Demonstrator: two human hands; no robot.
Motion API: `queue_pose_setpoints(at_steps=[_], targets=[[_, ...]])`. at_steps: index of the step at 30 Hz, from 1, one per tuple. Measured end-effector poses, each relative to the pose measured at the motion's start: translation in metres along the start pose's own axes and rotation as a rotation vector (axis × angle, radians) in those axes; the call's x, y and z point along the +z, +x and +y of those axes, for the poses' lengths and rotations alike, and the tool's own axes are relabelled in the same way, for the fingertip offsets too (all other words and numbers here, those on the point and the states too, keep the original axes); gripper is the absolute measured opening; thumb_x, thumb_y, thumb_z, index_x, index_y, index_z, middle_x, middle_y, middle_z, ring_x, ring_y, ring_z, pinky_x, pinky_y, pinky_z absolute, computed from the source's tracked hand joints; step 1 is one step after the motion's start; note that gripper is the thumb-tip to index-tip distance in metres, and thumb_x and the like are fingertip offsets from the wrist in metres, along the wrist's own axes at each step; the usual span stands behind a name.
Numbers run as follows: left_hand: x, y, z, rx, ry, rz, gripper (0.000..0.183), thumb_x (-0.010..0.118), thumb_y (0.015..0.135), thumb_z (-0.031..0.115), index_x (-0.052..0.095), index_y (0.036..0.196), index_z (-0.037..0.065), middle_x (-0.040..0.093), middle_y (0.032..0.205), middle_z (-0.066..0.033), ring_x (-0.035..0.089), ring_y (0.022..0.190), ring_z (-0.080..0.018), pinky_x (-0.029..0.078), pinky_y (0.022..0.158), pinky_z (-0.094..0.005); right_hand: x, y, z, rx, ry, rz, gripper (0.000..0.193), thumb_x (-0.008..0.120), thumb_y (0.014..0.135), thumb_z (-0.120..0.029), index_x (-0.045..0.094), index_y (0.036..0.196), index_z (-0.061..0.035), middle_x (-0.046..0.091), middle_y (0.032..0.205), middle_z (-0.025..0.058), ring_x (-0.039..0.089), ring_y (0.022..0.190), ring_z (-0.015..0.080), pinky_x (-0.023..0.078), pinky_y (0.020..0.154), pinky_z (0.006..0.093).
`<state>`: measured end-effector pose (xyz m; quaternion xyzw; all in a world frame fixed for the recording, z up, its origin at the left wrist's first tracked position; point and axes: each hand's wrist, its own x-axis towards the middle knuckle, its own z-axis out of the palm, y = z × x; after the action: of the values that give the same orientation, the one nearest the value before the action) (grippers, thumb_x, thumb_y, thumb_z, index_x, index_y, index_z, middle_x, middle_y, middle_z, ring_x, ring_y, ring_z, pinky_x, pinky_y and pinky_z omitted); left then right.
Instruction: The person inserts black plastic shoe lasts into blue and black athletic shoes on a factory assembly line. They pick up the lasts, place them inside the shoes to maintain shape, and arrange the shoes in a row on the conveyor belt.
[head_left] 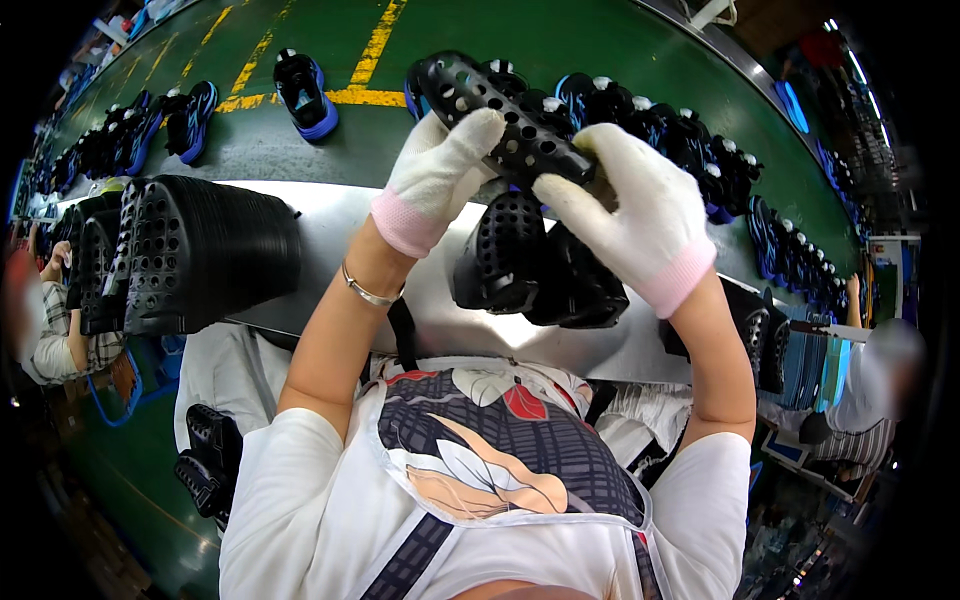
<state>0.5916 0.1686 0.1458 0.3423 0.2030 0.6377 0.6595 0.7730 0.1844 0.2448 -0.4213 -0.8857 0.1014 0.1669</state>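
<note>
In front of me, above the bench, both my gloved hands hold a black perforated insole (500, 120) with round holes, tilted down to the right. My left hand (437, 170), in a white knit glove with a pink cuff, grips its left part with the thumb on top. Closed on its right end, my right hand (640, 205) has the thumb at the near edge; its other fingers are partly hidden behind. Just below the hands, two black perforated piles of insoles (503, 250) rest on the metal bench (440, 310).
A long nested stack of black perforated insoles (215, 250) lies at the left of the bench. Beyond, rows of black-and-blue shoes (640, 110) and one separate shoe (303, 95) line a green surface with yellow lines. People (50, 320) sit at left and right.
</note>
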Motion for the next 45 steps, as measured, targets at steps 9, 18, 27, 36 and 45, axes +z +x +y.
queue_pose_setpoints(at_steps=[9,18,27,36,45], targets=[[-0.075,-0.005,-0.023,-0.262,0.528,0.313,0.044,0.061,0.093,0.038,0.058,0.118,0.001,0.065,0.105,-0.0062,0.064,0.090,-0.0186,0.055,0.076,-0.0322,0.046,0.067,0.010,0.106,0.010,-0.450,0.045,0.056,0.083,-0.042,0.067,0.080,0.0016,0.064,0.074,0.0219,0.064,0.072,0.0371,0.052,0.070,0.0417],[-0.117,0.020,-0.069,-0.135,1.563,0.195,0.044,0.067,0.082,0.029,0.055,0.120,0.012,0.056,0.120,-0.0132,0.058,0.105,-0.0353,0.050,0.087,-0.0453,0.091,0.148,0.032,0.462,0.151,-0.736,0.041,0.059,0.082,-0.036,0.065,0.073,0.0033,0.062,0.061,0.0096,0.061,0.052,0.0212,0.052,0.053,0.0346],[-0.123,0.053,-0.048,-0.687,1.645,0.069,0.039,0.065,0.081,0.041,0.070,0.103,0.010,0.069,0.102,-0.0154,0.063,0.098,-0.0363,0.052,0.085,-0.0423,0.178,0.169,0.017,0.242,-0.273,-0.668,0.036,0.055,0.086,-0.032,0.072,0.092,-0.0003,0.069,0.092,0.0211,0.067,0.090,0.0371,0.053,0.082,0.0423],[-0.146,0.046,-0.064,-0.502,1.646,0.129,0.034,0.060,0.083,0.042,0.071,0.100,0.014,0.069,0.100,-0.0158,0.065,0.095,-0.0350,0.053,0.082,-0.0433,0.206,0.189,0.009,0.213,-0.179,-0.693,0.032,0.072,0.073,-0.009,0.070,0.104,-0.0043,0.068,0.111,0.0166,0.068,0.100,0.0297,0.055,0.085,0.0383],[-0.116,0.063,-0.057,-0.933,1.814,0.011,0.032,0.045,0.097,0.024,0.059,0.121,0.007,0.064,0.121,-0.0077,0.060,0.110,-0.0213,0.046,0.092,-0.0310,0.252,0.192,0.015,-0.110,-0.464,-0.678,0.031,0.059,0.086,-0.020,0.070,0.115,-0.0173,0.068,0.118,0.0028,0.063,0.108,0.0223,0.052,0.081,0.0382]])
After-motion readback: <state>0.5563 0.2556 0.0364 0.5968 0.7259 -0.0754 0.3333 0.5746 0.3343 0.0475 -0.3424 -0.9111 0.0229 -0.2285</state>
